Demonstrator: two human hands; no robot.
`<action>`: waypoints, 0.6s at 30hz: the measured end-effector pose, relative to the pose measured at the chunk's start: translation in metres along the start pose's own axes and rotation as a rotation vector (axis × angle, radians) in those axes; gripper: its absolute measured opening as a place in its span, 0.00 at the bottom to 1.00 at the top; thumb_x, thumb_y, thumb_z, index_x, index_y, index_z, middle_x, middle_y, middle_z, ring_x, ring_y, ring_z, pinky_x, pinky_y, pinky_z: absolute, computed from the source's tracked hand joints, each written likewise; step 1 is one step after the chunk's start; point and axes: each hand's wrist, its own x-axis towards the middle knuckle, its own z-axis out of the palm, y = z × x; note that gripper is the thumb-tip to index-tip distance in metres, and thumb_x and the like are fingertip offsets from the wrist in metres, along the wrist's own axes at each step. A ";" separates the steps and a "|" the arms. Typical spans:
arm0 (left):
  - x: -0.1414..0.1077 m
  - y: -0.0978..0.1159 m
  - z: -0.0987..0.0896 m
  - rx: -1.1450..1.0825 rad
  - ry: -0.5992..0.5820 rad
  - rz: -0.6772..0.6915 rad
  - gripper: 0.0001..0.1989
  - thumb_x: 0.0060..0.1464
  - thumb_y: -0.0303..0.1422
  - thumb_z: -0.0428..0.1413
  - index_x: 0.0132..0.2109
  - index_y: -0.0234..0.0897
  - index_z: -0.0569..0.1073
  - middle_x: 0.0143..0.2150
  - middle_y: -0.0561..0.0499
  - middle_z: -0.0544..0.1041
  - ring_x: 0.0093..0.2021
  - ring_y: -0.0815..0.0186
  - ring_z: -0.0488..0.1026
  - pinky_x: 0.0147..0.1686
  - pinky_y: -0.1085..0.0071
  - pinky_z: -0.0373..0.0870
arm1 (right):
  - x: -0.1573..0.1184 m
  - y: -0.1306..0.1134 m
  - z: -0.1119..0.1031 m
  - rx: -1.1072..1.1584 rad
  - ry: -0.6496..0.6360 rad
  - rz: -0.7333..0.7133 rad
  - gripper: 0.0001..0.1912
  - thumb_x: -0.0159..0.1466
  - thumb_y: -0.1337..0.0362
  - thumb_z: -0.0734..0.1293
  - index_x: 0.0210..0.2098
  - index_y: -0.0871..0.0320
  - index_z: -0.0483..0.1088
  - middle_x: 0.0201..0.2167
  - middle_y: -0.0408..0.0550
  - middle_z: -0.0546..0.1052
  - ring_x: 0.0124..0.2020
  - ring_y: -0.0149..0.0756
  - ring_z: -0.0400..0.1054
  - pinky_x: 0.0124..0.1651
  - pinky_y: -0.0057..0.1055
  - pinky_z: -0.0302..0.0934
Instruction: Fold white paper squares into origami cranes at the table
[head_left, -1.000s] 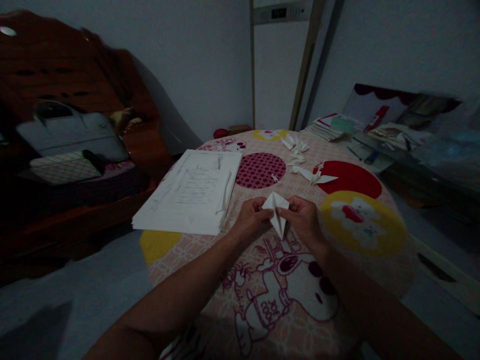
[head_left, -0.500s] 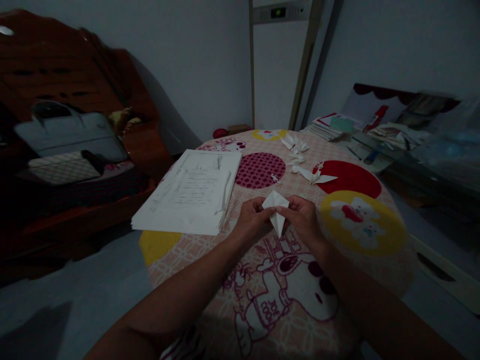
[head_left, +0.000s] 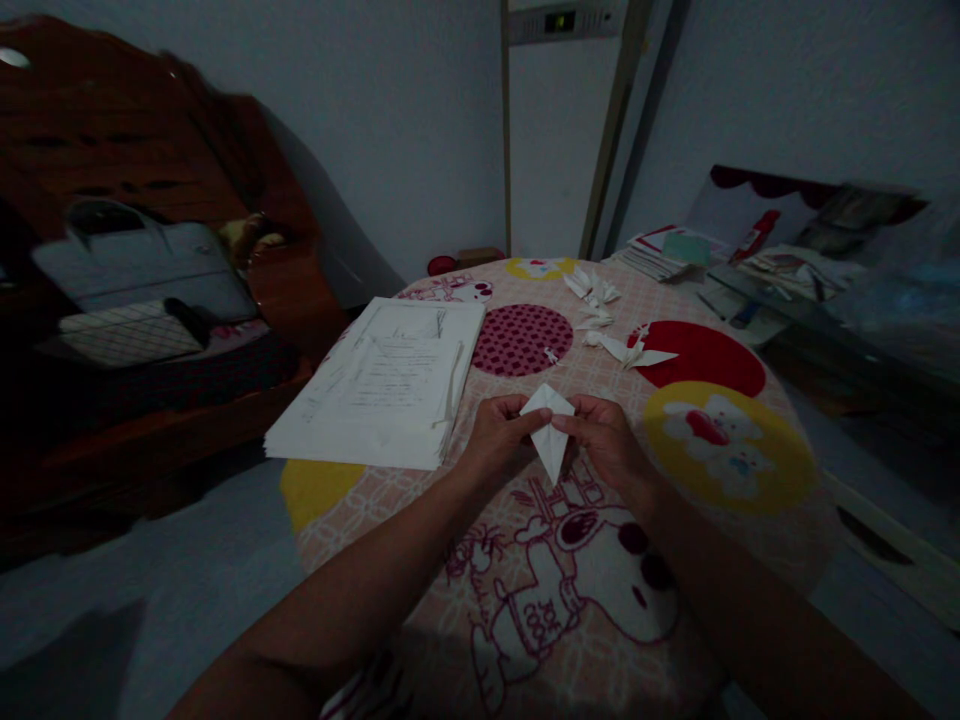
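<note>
Here, the left hand grasps a white, kite-shaped piece of folded paper by its left edge, thumb on the upper face and fingers curled behind. The right hand pinches the same piece from the other edge, its thumb tip just beside the left one, near the middle of the sheet. The folded paper is thus between the two hands, above the near part of the round, cloth-covered bench, with its long point toward the person. Under and in front of the wrists, the cloth carries a printed cartoon dog. Left of the hands lies a thick stack of white sheets, the top one bearing writing. Beyond the right hand, an origami crane with spread wings rests partly on a red circle of the cloth, and more folded paper figures cluster behind it. Farther out, a carved wooden seat at the left holds a pale handbag and a quilted purse; at the right, papers lie on a glass surface.
</note>
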 end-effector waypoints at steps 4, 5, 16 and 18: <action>0.001 -0.004 -0.001 0.028 -0.005 -0.009 0.15 0.40 0.37 0.67 0.24 0.31 0.72 0.20 0.53 0.72 0.20 0.73 0.66 0.22 0.75 0.59 | 0.000 0.000 0.002 -0.001 0.024 0.002 0.15 0.57 0.52 0.71 0.26 0.58 0.70 0.17 0.40 0.73 0.15 0.29 0.64 0.17 0.25 0.61; 0.001 -0.006 -0.002 0.014 -0.006 -0.015 0.15 0.40 0.37 0.67 0.24 0.31 0.72 0.21 0.53 0.73 0.20 0.72 0.66 0.22 0.75 0.59 | 0.001 0.000 0.002 -0.003 0.031 -0.002 0.16 0.57 0.52 0.71 0.25 0.58 0.70 0.16 0.40 0.72 0.14 0.28 0.63 0.17 0.25 0.60; 0.006 -0.015 0.000 -0.120 -0.115 -0.070 0.16 0.38 0.38 0.69 0.28 0.29 0.74 0.22 0.50 0.74 0.21 0.70 0.69 0.24 0.72 0.63 | -0.005 -0.003 0.006 -0.109 0.175 -0.095 0.16 0.56 0.56 0.71 0.19 0.59 0.69 0.12 0.40 0.69 0.11 0.25 0.59 0.13 0.22 0.52; 0.005 -0.016 0.001 -0.147 -0.153 -0.128 0.16 0.36 0.35 0.69 0.30 0.28 0.76 0.25 0.47 0.77 0.23 0.67 0.72 0.26 0.70 0.67 | -0.005 -0.002 0.005 -0.116 0.203 -0.087 0.16 0.57 0.56 0.70 0.19 0.58 0.68 0.11 0.39 0.69 0.10 0.25 0.58 0.12 0.22 0.50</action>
